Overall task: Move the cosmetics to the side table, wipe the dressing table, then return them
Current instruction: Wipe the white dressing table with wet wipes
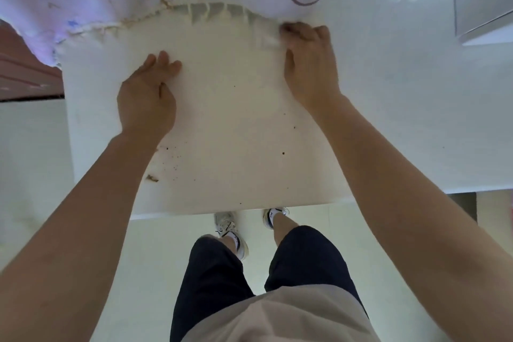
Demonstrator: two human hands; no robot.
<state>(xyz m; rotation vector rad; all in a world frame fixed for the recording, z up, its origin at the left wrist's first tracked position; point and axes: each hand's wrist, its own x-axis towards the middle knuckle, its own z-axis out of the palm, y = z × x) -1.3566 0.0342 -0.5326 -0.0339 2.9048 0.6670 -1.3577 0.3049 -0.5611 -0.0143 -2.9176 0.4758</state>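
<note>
Here the right hand (306,64) pinches a white wipe (267,41) under its fingertips at the white tabletop's (236,153) far edge; the left hand (147,94) presses flat, fingers straight.

You have one view, from the camera on your head. It looks almost straight down, tipped a little forward: the table (236,141) fills the middle of the frame, and your shoes (226,226) show just below its near edge at lower centre. It sits close. Your forearms (91,219) run in from the two lower corners, and the left hand (147,100) and right hand (308,64) lie on the table at mid-frame. The wide lens bows the table's edges.
</note>
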